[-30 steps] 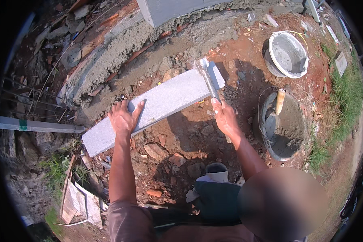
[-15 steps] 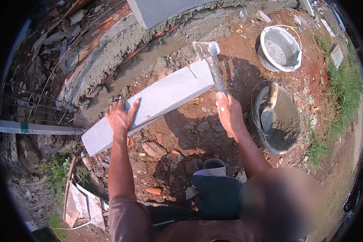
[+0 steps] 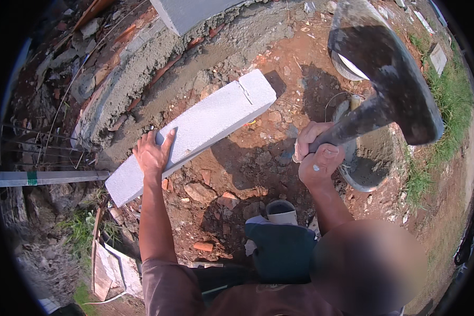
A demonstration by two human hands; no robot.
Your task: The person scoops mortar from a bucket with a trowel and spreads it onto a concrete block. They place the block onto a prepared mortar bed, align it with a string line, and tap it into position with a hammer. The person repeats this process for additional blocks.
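A long pale grey lightweight concrete block [image 3: 210, 121] lies at a slant across the ground in front of me. Near its far right end a narrow notch is cut across the top. My left hand [image 3: 154, 152] rests on the near left part of the block, fingers spread over its far edge and thumb on top. My right hand [image 3: 320, 158] is closed round the handle of a heavy-headed hammer [image 3: 384, 68], raised to the right of the block and clear of it. Its dark, mortar-smeared head looms large and partly covers two buckets.
Behind the block runs a mortar-covered footing [image 3: 142, 73] with another grey block [image 3: 189, 13] on it. At right are a white bucket [image 3: 347, 67] and a mortar bucket [image 3: 371, 176] with a trowel handle. Broken brick [image 3: 200, 193], a small container [image 3: 280, 209] and boards [image 3: 113, 263] lie nearer.
My right hand has lifted the hammer from beside the notched end, up and to the right. My left hand stays on the block, which has barely shifted in view.
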